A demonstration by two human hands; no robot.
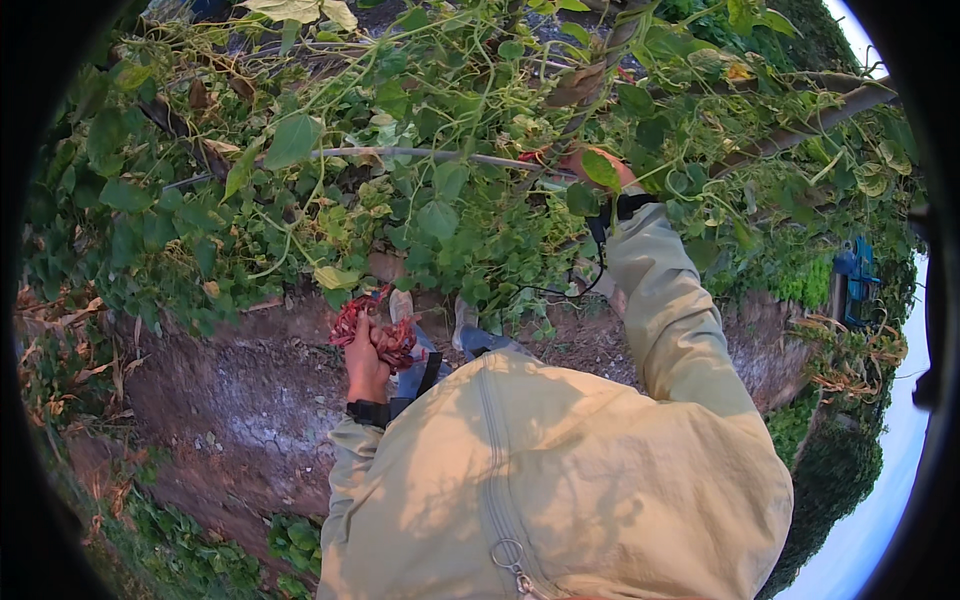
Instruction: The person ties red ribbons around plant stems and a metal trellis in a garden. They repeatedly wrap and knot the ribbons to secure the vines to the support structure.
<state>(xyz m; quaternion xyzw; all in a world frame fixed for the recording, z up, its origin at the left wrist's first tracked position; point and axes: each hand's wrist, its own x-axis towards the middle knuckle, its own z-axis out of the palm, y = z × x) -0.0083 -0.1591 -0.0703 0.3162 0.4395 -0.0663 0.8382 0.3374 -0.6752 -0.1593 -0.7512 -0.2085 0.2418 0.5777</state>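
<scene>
My left hand is closed around a bundle of red strips or ties, held low over the soil at the left of my legs. My right hand reaches up into the climbing vines, partly covered by leaves. It is at a grey pole that runs sideways through the plants, near where a brown upright stick crosses it. A bit of red material shows on the pole beside the right hand. Leaves hide the right fingers, so their hold is unclear.
Dense vines with green leaves spread before me. A thick branch or pole slants at the upper right. Bare soil lies at the left, with dry stalks beyond. A blue object stands far right.
</scene>
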